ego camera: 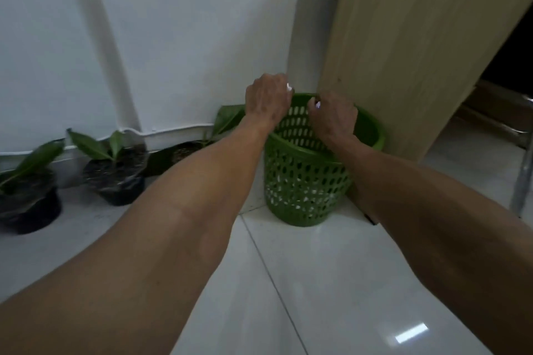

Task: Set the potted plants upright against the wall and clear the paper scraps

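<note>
Green plastic, full of holes: the basket [305, 181] sits in the corner, between the white wall [173, 37] and a pale wooden panel [403, 37]. I see my left hand [266, 101] and right hand [333, 118] above its rim, each with fingers pinched narrow on a small white paper scrap [288, 86]. More white bits show through the basket's holes. Three potted plants [115, 170] stand upright along the wall to the left.

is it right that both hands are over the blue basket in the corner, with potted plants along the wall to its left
Not quite: the basket is green, not blue, as the head view shows. Both hands, left and right, are over it, with potted plants along the wall to its left.
</note>
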Demonstrator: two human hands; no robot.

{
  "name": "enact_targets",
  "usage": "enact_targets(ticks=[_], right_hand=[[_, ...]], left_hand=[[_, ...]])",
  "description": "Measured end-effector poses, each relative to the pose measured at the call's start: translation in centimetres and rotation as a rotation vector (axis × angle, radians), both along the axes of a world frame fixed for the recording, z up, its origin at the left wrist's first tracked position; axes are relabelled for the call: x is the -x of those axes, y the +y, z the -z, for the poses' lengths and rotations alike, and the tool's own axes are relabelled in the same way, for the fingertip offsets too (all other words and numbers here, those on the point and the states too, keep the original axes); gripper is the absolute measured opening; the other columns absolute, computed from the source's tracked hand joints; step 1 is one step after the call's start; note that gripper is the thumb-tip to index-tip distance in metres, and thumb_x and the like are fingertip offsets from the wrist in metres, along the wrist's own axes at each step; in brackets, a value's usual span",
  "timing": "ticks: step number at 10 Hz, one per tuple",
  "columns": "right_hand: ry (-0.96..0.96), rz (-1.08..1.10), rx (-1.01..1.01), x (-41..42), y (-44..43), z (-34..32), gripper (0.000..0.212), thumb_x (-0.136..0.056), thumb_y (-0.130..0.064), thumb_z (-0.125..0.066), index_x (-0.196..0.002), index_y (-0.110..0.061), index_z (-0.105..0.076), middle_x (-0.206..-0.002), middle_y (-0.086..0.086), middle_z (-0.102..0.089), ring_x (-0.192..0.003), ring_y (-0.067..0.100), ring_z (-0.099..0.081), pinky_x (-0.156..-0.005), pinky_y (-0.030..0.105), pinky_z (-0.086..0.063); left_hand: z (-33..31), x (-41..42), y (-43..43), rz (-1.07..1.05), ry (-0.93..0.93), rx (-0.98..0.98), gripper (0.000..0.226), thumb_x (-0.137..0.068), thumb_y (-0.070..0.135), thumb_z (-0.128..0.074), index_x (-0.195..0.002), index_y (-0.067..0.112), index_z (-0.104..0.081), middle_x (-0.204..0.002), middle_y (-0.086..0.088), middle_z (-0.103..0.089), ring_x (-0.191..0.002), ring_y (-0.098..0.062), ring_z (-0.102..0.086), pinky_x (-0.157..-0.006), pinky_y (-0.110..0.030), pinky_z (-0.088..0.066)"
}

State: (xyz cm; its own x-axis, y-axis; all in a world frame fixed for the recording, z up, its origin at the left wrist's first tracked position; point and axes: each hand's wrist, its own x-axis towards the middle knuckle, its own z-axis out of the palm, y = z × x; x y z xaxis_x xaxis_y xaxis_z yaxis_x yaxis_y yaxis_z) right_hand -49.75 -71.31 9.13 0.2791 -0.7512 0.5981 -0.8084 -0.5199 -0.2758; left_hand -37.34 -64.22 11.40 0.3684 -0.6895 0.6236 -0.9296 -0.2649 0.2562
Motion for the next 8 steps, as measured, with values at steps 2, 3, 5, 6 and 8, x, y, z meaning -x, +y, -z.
enact_targets(ticks=[2, 3, 5, 6, 8], right_hand=[[0.081, 0.042, -0.117, 3.9, -2.1, 1.3, 0.037, -0.101, -0.036, -0.041, -0.107, -0.008, -0.063, -0.110, 0.015, -0.067, -0.099, 0.033, -0.064, -0.076, 0.036, -0.047], [0.036, 0.017, -0.210, 4.5, -2.4, 1.6, 0.037, -0.102, -0.037, -0.037, -0.108, -0.009, -0.060, -0.111, 0.015, -0.066, -0.101, 0.032, -0.061, -0.083, 0.037, -0.048], [-0.036, 0.026, -0.251, 4.4, -1.4, 1.0, 0.028, -0.101, -0.034, -0.039, -0.099, -0.015, -0.059, -0.102, 0.008, -0.066, -0.095, 0.027, -0.061, -0.094, 0.050, -0.048], [-0.015, 0.015, -0.251, 4.0, -0.5, 0.9, 0.027, -0.101, -0.033, -0.041, -0.099, -0.014, -0.059, -0.098, 0.007, -0.065, -0.089, 0.024, -0.058, -0.092, 0.048, -0.045], [0.046, -0.075, -0.225, 2.7, 1.9, 0.9, 0.028, -0.102, -0.034, -0.040, -0.097, -0.014, -0.058, -0.096, 0.008, -0.064, -0.091, 0.025, -0.061, -0.093, 0.050, -0.047]], left_hand=[[0.2, 3.3, -5.4, 0.195, -0.013, -0.273, 0.036, -0.100, 0.040, -0.047, -0.108, 0.010, -0.064, -0.105, -0.013, -0.066, -0.090, -0.029, -0.062, -0.071, -0.034, -0.042], [1.0, 3.3, -5.7, 0.188, -0.033, -0.517, 0.037, -0.090, 0.047, -0.055, -0.104, 0.013, -0.063, -0.092, -0.006, -0.061, -0.080, -0.023, -0.055, -0.072, -0.035, -0.043], [1.3, 2.9, -4.3, 0.155, -0.016, -0.575, 0.030, -0.084, 0.042, -0.057, -0.102, 0.019, -0.063, -0.096, -0.004, -0.063, -0.095, -0.024, -0.058, -0.103, -0.055, -0.033], [1.8, 2.4, -3.0, 0.124, -0.034, -0.573, 0.042, -0.090, 0.055, -0.049, -0.105, 0.019, -0.063, -0.104, -0.005, -0.065, -0.104, -0.028, -0.059, -0.102, -0.053, -0.033], [3.7, 0.6, -0.3, 0.059, 0.049, -0.515, 0.059, -0.099, 0.059, -0.025, -0.105, 0.017, -0.066, -0.117, -0.012, -0.065, -0.120, -0.032, -0.054, -0.113, -0.062, -0.021]])
